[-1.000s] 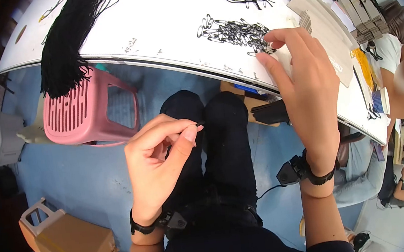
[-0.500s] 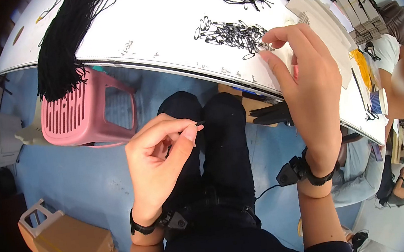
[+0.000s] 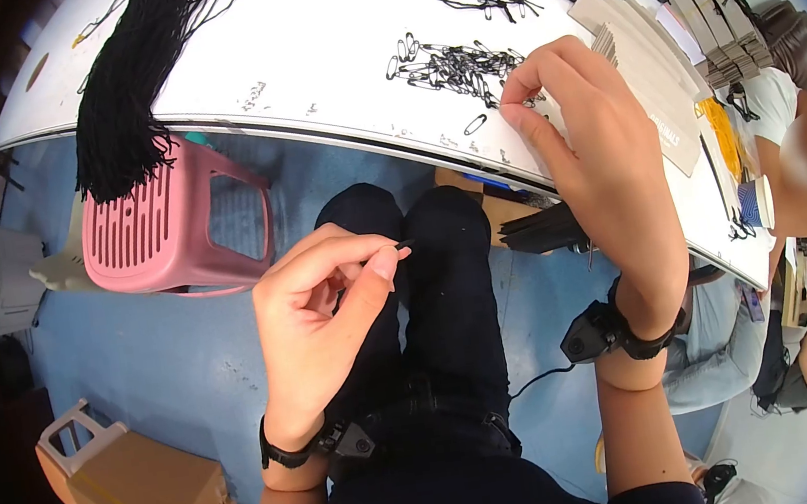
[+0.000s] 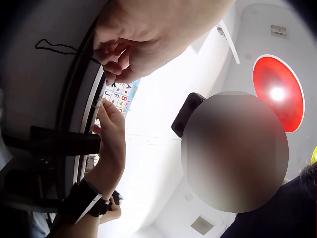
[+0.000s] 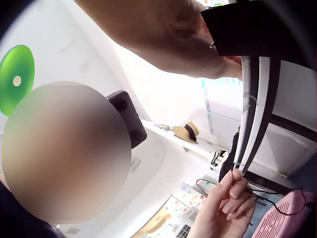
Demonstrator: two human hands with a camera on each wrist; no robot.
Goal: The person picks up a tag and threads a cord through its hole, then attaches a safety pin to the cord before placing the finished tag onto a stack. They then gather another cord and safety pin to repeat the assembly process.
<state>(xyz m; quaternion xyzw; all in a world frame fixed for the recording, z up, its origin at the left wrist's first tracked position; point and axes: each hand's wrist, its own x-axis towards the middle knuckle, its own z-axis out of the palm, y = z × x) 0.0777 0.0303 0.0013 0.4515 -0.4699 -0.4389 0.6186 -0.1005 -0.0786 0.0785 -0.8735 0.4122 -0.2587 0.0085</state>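
Observation:
My left hand (image 3: pixel 315 308) is over my lap and pinches the end of a thin black cord (image 3: pixel 405 245) between thumb and forefinger. In the left wrist view the rest of this cord (image 4: pixel 57 48) hangs out as a loop. Over the white table, my right hand (image 3: pixel 600 132) reaches down with bent fingers to the near right side of a pile of black safety pins (image 3: pixel 462 68). Its thumb and forefinger tips are close together and partly cover the pins there. One safety pin (image 3: pixel 476 124) lies apart, just left of these fingertips.
A thick bundle of black cords (image 3: pixel 137 93) hangs over the table edge (image 3: pixel 328 132) above a pink stool (image 3: pixel 134 230). Grey cards (image 3: pixel 638 72) are stacked right of the pins. Black flat pieces (image 3: pixel 542 232) stick out below the table. Another person (image 3: pixel 774 106) sits at the right.
My right hand has shifted slightly left, and its thumb and forefinger have drawn closer. One safety pin has slid away from the pile toward the table's near edge. My left hand stays put.

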